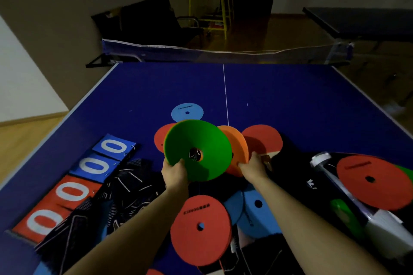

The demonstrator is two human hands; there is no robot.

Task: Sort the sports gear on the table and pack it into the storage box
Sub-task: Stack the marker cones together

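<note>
Above the blue table-tennis table [290, 96] I hold two flat disc cones. My left hand [175, 173] grips the lower edge of a green disc [201, 138], with a red disc [159, 136] showing behind it. My right hand [253, 166] grips an orange disc [237, 140] beside the green one. Other discs lie around: a light blue one [187, 111] farther out, a red one [200, 229] near me, light blue ones [257, 210] under my right arm, a red one [372, 182] at the right. No storage box is in view.
A scoreboard flip chart [73, 183] with blue and red "0" cards lies at the left, dark patterned cloth [116, 196] beside it. A red paddle [262, 139], black bags and a white-capped tube [339, 185] lie at the right. The net [223, 53] spans the far end.
</note>
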